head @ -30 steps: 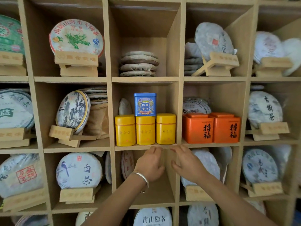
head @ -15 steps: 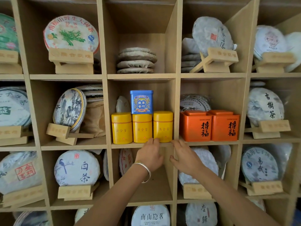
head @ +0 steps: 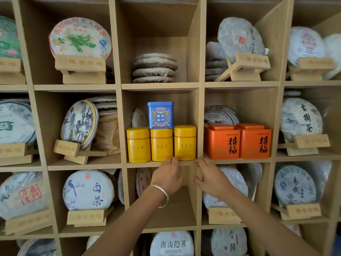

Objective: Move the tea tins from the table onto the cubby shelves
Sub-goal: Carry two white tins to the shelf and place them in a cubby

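Both hands empty, fingers loosely extended: left hand (head: 168,174) and right hand (head: 212,177) just below the yellow tins (head: 161,145), fingertips at shelf edge (head: 144,164), probably to straighten the row.

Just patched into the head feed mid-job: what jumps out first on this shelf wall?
The bright tins in the middle row: three yellow tins side by side in the centre cubby with a blue tin stacked on the middle one, and two orange tins in the cubby to their right. Both hands reach up just below them, the left hand at the yellow tins' shelf edge, the right hand by the divider. Paper-wrapped tea cakes fill the surrounding cubbies.
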A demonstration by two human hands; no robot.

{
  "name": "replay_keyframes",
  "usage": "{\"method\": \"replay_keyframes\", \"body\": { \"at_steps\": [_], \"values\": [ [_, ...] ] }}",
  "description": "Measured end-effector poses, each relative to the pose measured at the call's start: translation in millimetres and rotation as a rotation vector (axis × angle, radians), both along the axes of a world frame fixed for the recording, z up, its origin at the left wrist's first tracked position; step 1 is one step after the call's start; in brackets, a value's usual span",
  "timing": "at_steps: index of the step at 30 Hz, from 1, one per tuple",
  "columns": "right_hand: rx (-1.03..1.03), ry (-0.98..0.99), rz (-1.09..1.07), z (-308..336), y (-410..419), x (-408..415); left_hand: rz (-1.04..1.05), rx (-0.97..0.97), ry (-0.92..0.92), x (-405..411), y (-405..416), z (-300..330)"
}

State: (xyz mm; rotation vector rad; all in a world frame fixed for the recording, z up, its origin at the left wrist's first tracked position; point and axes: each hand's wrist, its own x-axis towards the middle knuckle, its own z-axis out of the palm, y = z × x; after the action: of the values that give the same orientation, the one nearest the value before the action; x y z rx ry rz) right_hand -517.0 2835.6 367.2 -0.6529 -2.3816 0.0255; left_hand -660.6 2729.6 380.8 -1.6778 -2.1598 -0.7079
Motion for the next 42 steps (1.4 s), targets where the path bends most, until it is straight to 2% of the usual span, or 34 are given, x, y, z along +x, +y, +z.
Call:
{"method": "replay_keyframes", "body": {
  "at_steps": [3, 6, 10, 14, 18, 24, 27, 32, 42],
  "values": [
    [-0.009, -0.033, -0.009, -10.0, -2.9, 5.4, -0.020, -0.030, 0.013, 2.4, -5.1, -7.0],
    [-0.041, -0.082, -0.042, -21.1, -7.4, 14.1, -0.050, -0.142, 0.048, 11.2, -8.3, -23.7],
    [-0.057, -0.153, -0.148, -34.8, -19.9, 43.0, -0.131, -0.233, 0.073, 29.9, -7.3, -46.9],
    [-0.111, -0.161, -0.323, -46.6, -36.1, 102.7, -0.339, -0.257, 0.077, 64.4, 9.5, -58.7],
    [-0.164, -0.195, -0.562, -62.5, -75.9, 188.3, -0.599, -0.294, 0.071, 137.9, 19.6, -73.0],
    [-0.316, -0.281, -1.045, -88.2, -204.1, 340.4, -1.003, -0.412, 0.145, 299.3, -16.0, -108.8],
    [-0.398, -0.273, -1.286, -88.1, -284.0, 404.8, -1.198, -0.369, 0.150, 381.4, -53.6, -112.7],
    [-0.423, -0.294, -1.595, -83.3, -418.0, 476.7, -1.492, -0.301, 0.221, 496.3, -140.8, -103.3],
    [-0.625, -0.213, -1.894, -85.5, -606.0, 579.8, -1.761, -0.392, 0.397, 645.3, -299.2, -112.4]
  ]
}}
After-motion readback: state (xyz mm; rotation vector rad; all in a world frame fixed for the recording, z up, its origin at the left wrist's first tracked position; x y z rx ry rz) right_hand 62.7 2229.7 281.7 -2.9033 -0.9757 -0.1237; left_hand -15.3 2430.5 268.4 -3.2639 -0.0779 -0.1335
